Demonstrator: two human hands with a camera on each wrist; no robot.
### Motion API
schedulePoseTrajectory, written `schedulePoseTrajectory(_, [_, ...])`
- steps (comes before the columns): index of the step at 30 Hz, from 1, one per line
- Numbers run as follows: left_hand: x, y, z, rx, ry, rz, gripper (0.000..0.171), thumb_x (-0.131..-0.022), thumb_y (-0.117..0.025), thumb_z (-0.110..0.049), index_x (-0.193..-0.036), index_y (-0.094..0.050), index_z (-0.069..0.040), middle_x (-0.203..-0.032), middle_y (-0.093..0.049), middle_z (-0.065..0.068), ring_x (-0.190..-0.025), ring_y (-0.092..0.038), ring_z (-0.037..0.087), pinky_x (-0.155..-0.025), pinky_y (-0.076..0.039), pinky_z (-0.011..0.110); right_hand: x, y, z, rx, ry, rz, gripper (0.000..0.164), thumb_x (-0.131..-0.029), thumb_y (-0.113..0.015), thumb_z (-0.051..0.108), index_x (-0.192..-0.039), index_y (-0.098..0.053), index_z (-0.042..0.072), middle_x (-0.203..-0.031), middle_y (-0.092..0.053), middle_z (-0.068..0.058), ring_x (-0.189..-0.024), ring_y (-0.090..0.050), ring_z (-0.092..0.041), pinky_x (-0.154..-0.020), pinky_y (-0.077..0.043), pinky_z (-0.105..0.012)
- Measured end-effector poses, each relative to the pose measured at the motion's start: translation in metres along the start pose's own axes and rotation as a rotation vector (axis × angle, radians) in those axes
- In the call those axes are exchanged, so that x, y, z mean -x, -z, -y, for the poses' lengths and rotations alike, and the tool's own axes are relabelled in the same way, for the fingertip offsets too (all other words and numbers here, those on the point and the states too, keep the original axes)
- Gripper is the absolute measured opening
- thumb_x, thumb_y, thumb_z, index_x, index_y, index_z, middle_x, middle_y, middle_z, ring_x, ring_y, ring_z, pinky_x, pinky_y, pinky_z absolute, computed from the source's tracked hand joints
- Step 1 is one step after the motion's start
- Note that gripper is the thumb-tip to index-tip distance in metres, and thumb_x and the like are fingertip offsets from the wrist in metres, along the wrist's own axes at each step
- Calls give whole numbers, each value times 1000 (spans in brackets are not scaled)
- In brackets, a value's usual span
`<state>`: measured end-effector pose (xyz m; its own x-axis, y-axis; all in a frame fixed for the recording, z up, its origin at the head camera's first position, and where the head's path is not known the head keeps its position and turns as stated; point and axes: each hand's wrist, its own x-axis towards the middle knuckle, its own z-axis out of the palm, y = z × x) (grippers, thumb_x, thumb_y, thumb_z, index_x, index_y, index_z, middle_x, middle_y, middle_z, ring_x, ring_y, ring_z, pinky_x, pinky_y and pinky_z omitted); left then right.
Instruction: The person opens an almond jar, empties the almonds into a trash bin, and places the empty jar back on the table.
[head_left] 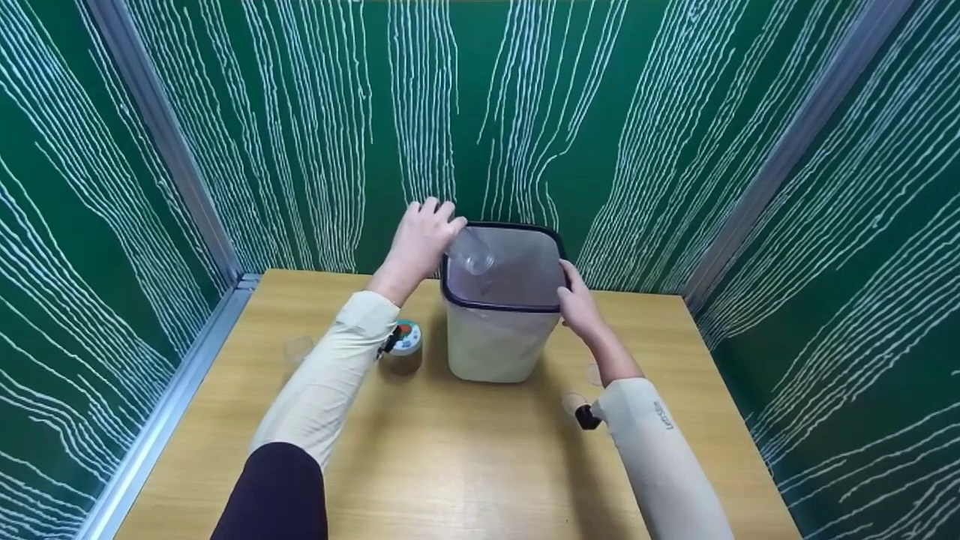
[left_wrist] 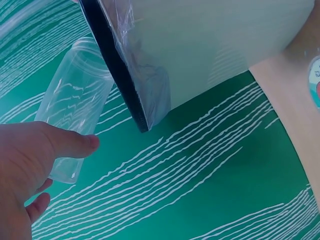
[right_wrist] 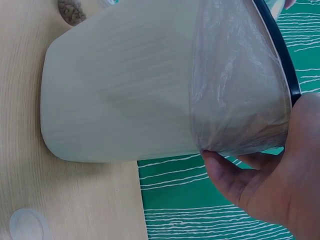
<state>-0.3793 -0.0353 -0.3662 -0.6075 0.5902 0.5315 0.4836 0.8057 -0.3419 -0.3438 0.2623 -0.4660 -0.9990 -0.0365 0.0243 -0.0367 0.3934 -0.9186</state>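
Observation:
My left hand (head_left: 427,236) holds a clear plastic jar (head_left: 474,256) near its base, thumb on one side and fingers on the other. The jar (left_wrist: 77,100) is tilted, its mouth over the opening of a pale trash bin (head_left: 491,346) with a dark rim. Nothing shows inside the jar. A thin clear liner bag (right_wrist: 235,75) is folded down outside the bin's rim. At the bin's right side, my right hand (head_left: 581,304) grips the rim, with fingers against the bagged wall (right_wrist: 240,125).
Left of the bin stands a jar with a colourful lid (head_left: 406,335) and brownish pieces inside (right_wrist: 72,12). Clear round lids (right_wrist: 29,225) lie on the wooden table (head_left: 450,450) at right. A faint clear item (head_left: 298,349) sits left. Green walls (head_left: 420,112) enclose the table.

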Motion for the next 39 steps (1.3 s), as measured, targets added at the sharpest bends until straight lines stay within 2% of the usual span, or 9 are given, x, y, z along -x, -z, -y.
schedulePoseTrajectory(5, [0,-3,-4,-28,-1,7,25,-94,-57,-7,-116,-66,-15,-112,-59,11,-104,-51,31,-82,-46,43,0,0,1,4,7,-22,60,-97,-32,16,-155,-19,23,-155,-25,-10,-105,-47,-39,-63,-44,-41])
schedulePoseTrajectory(10, [5,-10,-6,-38,33,-1,24,-91,-60,-10,-114,-66,-15,-110,-60,11,-103,-51,31,-82,-43,43,0,-2,-1,1,2,-15,59,-97,-31,17,-155,-19,24,-156,-22,-9,-117,-42,-37,-71,-47,-50])
schedulePoseTrajectory(14, [9,-15,-6,-14,76,-82,24,-94,-54,-11,-115,-65,-13,-111,-60,12,-104,-52,33,-82,-43,44,0,-2,-4,4,-4,-12,59,-98,-31,18,-155,-19,24,-158,-20,-8,-117,-42,-38,-72,-47,-52])
schedulePoseTrajectory(20, [17,-21,-5,18,151,-236,25,-89,-57,-15,-112,-67,-11,-104,-64,12,-95,-56,32,-74,-42,43,-1,-3,-6,12,10,-18,59,-97,-32,17,-155,-20,23,-153,-27,-11,-75,-51,-29,-58,-45,-39])
schedulePoseTrajectory(24, [21,-23,-4,72,215,-307,27,-85,-62,-19,-109,-67,-8,-102,-66,14,-93,-55,33,-71,-41,43,-2,-2,-4,20,42,-21,59,-97,-32,15,-155,-20,20,-149,-30,-14,-69,-48,-27,-52,-39,-33])
schedulePoseTrajectory(29, [33,-23,-1,145,316,-302,41,-78,-69,-20,-115,-63,-4,-106,-66,14,-94,-54,32,-73,-40,43,-3,-3,-2,8,35,-23,59,-97,-33,15,-155,-21,21,-153,-26,-12,-103,-48,-35,-56,-42,-36])
schedulePoseTrajectory(33, [44,-24,0,231,404,-297,48,-75,-72,-26,-115,-60,-2,-104,-67,15,-89,-52,31,-71,-39,42,-4,-3,-3,0,22,-26,58,-99,-32,16,-155,-21,22,-156,-23,-9,-119,-40,-36,-63,-44,-41])
schedulePoseTrajectory(36, [53,-25,2,310,466,-295,49,-74,-73,-30,-111,-59,-2,-98,-68,15,-85,-51,30,-69,-38,42,-4,-4,-5,-16,39,-41,56,-101,-31,18,-155,-20,20,-158,-21,-8,-127,-35,-34,-79,-44,-48])
schedulePoseTrajectory(39, [63,-30,5,394,542,-286,49,-72,-75,-32,-108,-59,-3,-94,-67,12,-85,-53,29,-70,-38,43,-2,-7,-9,-3,79,-115,53,-104,-32,28,-155,-22,18,-158,-22,-8,-137,-29,-28,-101,-35,-49])
